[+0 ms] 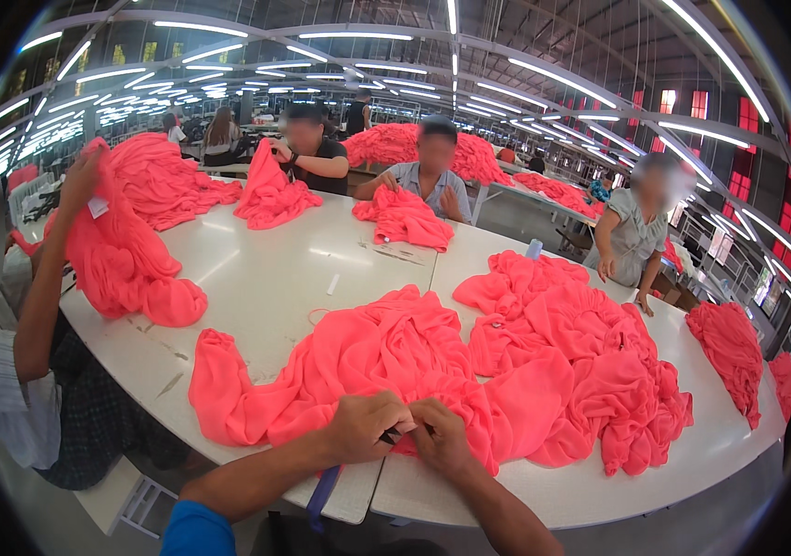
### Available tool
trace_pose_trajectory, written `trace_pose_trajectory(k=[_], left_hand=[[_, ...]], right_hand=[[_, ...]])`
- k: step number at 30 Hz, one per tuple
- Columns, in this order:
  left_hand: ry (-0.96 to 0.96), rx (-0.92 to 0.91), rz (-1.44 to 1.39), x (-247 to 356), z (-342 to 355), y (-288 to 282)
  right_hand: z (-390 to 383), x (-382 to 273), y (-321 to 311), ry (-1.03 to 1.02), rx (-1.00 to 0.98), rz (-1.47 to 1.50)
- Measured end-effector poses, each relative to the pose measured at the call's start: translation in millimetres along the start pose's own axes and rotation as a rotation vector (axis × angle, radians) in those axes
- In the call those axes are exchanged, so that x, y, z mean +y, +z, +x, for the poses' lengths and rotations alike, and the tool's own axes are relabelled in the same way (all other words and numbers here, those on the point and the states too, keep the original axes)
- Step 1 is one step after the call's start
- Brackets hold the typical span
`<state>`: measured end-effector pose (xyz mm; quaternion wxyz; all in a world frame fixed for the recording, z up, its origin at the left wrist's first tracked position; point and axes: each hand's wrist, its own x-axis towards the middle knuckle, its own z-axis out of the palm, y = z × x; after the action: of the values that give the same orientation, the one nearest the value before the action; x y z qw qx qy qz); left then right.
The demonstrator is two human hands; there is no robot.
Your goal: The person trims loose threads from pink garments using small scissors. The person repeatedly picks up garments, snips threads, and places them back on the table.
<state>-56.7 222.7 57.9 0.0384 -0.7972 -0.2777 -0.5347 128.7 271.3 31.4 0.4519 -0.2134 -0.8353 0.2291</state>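
Note:
A coral-pink garment [386, 347] of thin, gathered cloth lies bunched on the white table in front of me. My left hand [366, 428] is closed at its near edge, with a small black object [391, 435] showing between the fingers; its kind is partly hidden. Close beside it, my right hand [439, 437] pinches the cloth, fingertips almost meeting those of the left. What exactly sits between the fingertips is too small to make out. A dark blue strap [323, 496] hangs over the table edge below my left forearm.
More coral garments [590, 361] are heaped to my right on the white table [275, 278]. A person at left lifts a coral garment [117, 250]; others handle garments [404, 220] across the table. A small bluish bottle-like item [533, 248] stands behind the right heap. A white stool [117, 496] is lower left.

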Motion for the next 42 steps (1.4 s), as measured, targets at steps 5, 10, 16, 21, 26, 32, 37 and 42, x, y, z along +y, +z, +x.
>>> trace_pose_trajectory(k=[5,10,16,21,26,32,37,42], left_hand=[[0.1,-0.109,-0.034,-3,-8,3],[-0.014,-0.263,-0.079,2,-14,8],[-0.268,0.059,0.062,5,-8,10],[-0.265,0.09,0.136,8,2,5],[-0.187,0.028,0.089,-4,-8,9],[-0.074,-0.15,0.054,-1,-16,8],[0.035,-0.204,0.009,4,-16,12],[0.002,-0.21,0.104,-1,-22,14]], right_hand=[[4,-9,1,0.173,0.064,0.042],[3,5,-2,0.194,0.079,0.124],[0,6,5,0.018,0.094,0.329],[0,-3,1,-0.119,0.123,0.052],[5,-3,-1,-0.157,0.176,-0.095],[11,0,-5,-0.143,0.161,-0.237],[12,7,-14,-0.129,0.189,-0.419],[15,17,-34,-0.133,0.394,-0.601]])
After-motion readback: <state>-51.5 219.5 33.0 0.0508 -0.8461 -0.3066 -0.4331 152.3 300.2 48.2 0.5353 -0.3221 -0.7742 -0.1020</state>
